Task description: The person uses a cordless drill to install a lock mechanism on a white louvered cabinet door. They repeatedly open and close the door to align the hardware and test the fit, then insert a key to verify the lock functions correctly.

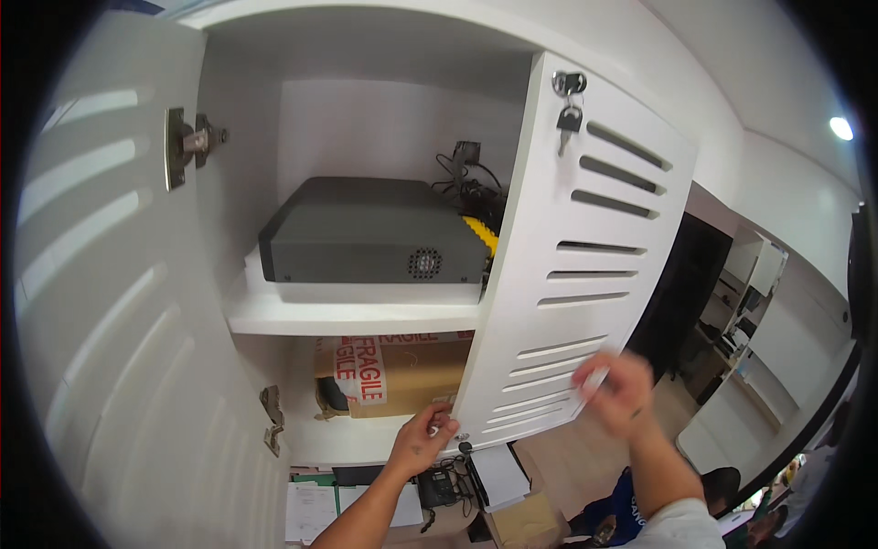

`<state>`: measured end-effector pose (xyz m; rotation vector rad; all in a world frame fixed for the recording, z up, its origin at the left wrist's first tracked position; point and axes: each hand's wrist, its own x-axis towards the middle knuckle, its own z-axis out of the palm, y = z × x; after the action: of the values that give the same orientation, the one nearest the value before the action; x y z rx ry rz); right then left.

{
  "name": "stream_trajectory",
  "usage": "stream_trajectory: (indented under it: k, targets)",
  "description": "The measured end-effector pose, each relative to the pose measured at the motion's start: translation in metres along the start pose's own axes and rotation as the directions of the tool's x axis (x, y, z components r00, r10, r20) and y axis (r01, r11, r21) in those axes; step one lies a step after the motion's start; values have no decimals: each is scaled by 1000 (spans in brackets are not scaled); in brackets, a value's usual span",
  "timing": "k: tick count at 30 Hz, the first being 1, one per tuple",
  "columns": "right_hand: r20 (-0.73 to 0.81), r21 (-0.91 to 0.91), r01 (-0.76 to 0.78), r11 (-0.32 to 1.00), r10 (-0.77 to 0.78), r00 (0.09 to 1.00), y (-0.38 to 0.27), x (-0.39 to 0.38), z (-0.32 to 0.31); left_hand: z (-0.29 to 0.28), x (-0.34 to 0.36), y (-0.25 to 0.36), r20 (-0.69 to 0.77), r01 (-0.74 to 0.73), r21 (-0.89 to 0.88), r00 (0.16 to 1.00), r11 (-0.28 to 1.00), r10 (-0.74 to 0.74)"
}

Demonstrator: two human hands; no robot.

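My left hand point(423, 443) is at the lower left corner of the right cabinet door point(521, 302), its fingers curled together near the door's edge. What lies between them, if anything, is hidden. In front of the same door's lower slots, my right hand point(620, 393) is blurred, with its fingers bent inward. Something small and white point(595, 379) shows at its fingertips, too smeared to name. A lock with keys point(569, 119) hangs at the door's top corner. Behind my left hand, a taped cardboard box point(421, 371) lies on the lower shelf.
The left slotted door point(101, 274) stands swung out, showing metal hinges. A dark grey box-shaped device point(366, 229) sits on the upper shelf point(357, 320), with black cables point(476, 192) behind it. Below are a telephone point(442, 485), papers point(311, 512) and a person in blue point(622, 503).
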<state>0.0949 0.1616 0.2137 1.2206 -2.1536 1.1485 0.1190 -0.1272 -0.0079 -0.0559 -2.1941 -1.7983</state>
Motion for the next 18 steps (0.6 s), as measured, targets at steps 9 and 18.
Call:
stream_trajectory:
  k: [9,18]
  targets:
    - [-353,-623,435,651,-729,586,-84,218,-94,11,21,-6,45,73,-419,997,905,-59]
    - [-349,-415,338,845,-490,799,-76,229,-94,5,16,-3,-88,81,-349,989,934,-119]
